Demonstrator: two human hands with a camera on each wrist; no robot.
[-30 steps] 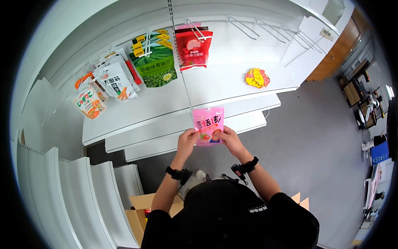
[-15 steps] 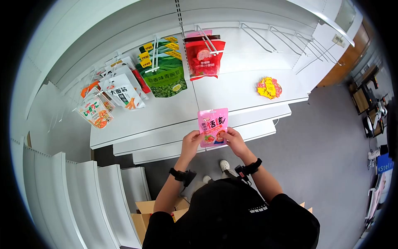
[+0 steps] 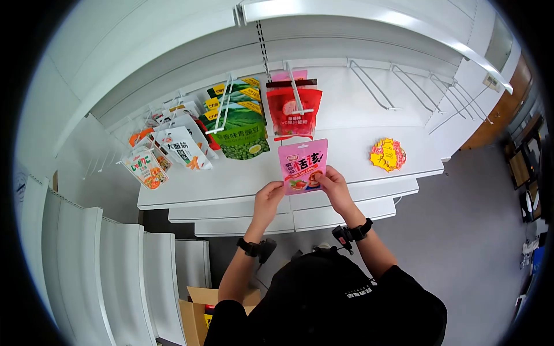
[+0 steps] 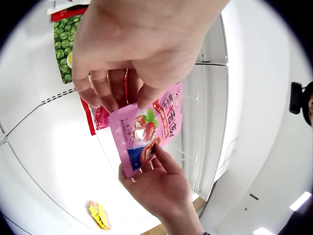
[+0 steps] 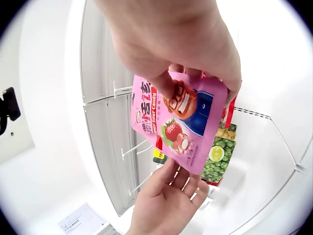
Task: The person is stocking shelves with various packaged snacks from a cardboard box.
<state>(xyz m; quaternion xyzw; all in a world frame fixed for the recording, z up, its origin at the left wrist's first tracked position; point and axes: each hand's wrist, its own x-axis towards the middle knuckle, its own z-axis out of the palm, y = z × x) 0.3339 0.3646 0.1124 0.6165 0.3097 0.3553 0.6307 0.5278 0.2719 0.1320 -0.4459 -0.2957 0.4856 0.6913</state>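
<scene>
Both hands hold a pink pouch of sour candy [image 3: 303, 166] upright before the shelf, its printed front facing the person. At its lower left edge the left hand [image 3: 269, 203] pinches it between thumb and fingers. The right hand [image 3: 337, 187] grips the lower right side, thumb flat over the printed cartoon face, fingers behind, as the right wrist view also shows on the candy pouch [image 5: 176, 122]. Just beyond the pouch, a red candy bag [image 3: 294, 112] hangs from a hook, with a pink pack [image 3: 288, 75] behind it.
Green pea bags [image 3: 239, 130] and white snack bags [image 3: 183, 149] hang left of the red bag. Bare wire hooks [image 3: 372, 86] stick out at right. Yellow and red tags [image 3: 387, 154] lie on the shelf board [image 3: 346, 167]. A cardboard box [image 3: 193, 320] stands beside the person.
The hands have carried the pink pouch up and toward the shelf, nearer the hanging red bag. Both hands keep their hold, and the head view has shifted.
</scene>
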